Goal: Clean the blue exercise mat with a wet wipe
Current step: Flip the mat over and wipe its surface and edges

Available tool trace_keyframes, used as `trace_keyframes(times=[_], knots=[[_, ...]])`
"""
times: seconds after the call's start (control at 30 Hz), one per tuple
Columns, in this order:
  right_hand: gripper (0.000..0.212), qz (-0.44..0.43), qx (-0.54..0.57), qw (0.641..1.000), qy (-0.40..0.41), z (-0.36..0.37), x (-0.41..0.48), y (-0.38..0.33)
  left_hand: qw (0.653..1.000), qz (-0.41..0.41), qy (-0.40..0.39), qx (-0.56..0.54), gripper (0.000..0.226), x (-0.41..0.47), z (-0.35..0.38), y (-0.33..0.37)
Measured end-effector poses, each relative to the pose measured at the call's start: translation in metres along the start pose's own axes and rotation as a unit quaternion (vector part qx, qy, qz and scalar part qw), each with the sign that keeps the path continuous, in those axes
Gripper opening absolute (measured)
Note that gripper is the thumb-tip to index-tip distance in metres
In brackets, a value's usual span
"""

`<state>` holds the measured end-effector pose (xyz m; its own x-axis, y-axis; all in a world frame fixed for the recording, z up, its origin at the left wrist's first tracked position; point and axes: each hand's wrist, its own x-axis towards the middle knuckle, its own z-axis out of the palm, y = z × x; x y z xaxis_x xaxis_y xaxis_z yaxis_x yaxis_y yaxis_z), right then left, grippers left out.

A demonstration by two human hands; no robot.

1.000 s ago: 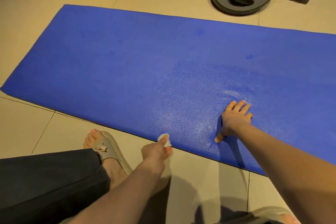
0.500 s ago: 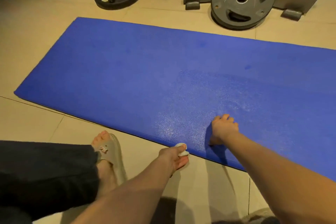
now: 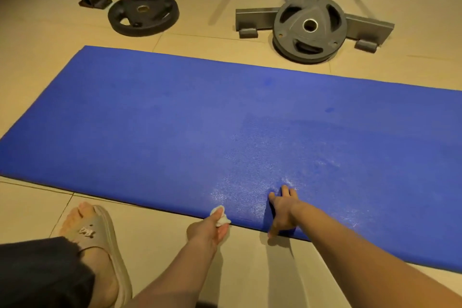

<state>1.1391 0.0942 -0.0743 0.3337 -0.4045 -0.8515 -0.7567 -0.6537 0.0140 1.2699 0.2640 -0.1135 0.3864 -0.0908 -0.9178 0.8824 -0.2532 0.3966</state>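
Note:
The blue exercise mat [image 3: 175,127] lies flat on the tiled floor, and a damp, shiny patch shows on it near its front edge. My left hand [image 3: 207,230] is at that front edge, pinching a small crumpled white wet wipe [image 3: 220,216] that touches the mat's border. Just to the right, my right hand [image 3: 283,212] rests on the mat's edge. Its fingers are spread on the blue surface and its thumb points down over the edge to the floor. It holds nothing.
Beyond the mat's far edge lie a black weight plate [image 3: 143,14] and a grey weight plate [image 3: 310,29] against a metal rack base [image 3: 252,21]. My foot in a beige sandal [image 3: 97,232] stands on the tiles at the lower left.
My right hand has slid back from further in on the mat to its front edge. My left hand stays at the edge with the wipe. The view has tilted up.

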Motion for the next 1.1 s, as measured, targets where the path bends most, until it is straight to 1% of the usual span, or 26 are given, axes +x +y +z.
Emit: trace_keyframes(times=[0.03,0.1,0.13,0.17,0.23,0.3,0.33,0.4,0.53,0.6,0.67,0.73,0.83,0.9,0.97,1.1], knots=[[0.128,0.009,-0.006,1.000,0.003,0.007,0.001,-0.003,1.000,0.010,0.027,-0.003,0.032,0.002,-0.010,0.009],[0.128,0.024,0.000,1.000,0.015,0.013,0.002,-0.007,0.997,0.029,0.076,0.006,0.035,0.009,-0.026,0.023],[0.127,0.027,0.010,0.999,0.018,0.012,0.002,-0.009,0.995,0.037,0.089,0.019,0.035,0.010,-0.030,0.027],[0.127,0.029,0.018,0.999,0.018,0.010,0.002,-0.011,0.996,0.037,0.082,0.026,0.033,0.010,-0.029,0.028],[0.126,0.035,0.026,0.999,0.013,0.010,0.001,-0.014,0.999,0.007,0.028,0.040,0.026,0.006,-0.017,0.015],[0.122,0.043,0.036,0.998,0.014,0.013,-0.001,-0.017,0.996,-0.031,-0.031,0.077,0.028,0.000,0.000,-0.008],[0.120,0.048,0.042,0.998,0.021,0.016,-0.002,-0.018,0.994,-0.038,-0.049,0.086,0.030,-0.004,0.006,-0.017],[0.118,0.056,0.052,0.996,0.038,0.021,-0.005,-0.018,0.994,-0.034,-0.056,0.092,0.031,-0.001,0.009,-0.018],[0.122,0.059,0.069,0.995,0.046,0.027,-0.009,-0.018,0.998,0.001,-0.016,0.063,0.032,0.020,-0.016,0.025],[0.122,0.062,0.080,0.994,0.052,0.027,-0.007,-0.021,0.999,0.025,0.035,0.028,0.033,0.025,-0.030,0.043],[0.120,0.068,0.095,0.992,0.056,0.026,-0.007,-0.024,0.993,0.056,0.102,0.020,0.037,0.024,-0.044,0.053],[0.117,0.079,0.110,0.989,0.062,0.026,-0.006,-0.028,0.989,0.074,0.126,0.030,0.035,0.018,-0.052,0.060],[0.106,0.107,0.126,0.982,0.086,0.027,-0.006,-0.040,0.988,0.085,0.099,0.078,0.033,0.009,-0.053,0.069],[0.093,0.129,0.151,0.972,0.126,0.029,-0.006,-0.058,0.985,0.078,0.076,0.132,0.032,0.004,-0.047,0.067],[0.084,0.133,0.180,0.961,0.160,0.033,-0.006,-0.079,0.979,0.081,0.054,0.181,0.031,0.002,-0.043,0.062],[0.089,0.115,0.163,0.965,0.167,0.044,-0.008,-0.101,0.966,0.070,-0.001,0.249,0.030,0.007,-0.043,0.058]])
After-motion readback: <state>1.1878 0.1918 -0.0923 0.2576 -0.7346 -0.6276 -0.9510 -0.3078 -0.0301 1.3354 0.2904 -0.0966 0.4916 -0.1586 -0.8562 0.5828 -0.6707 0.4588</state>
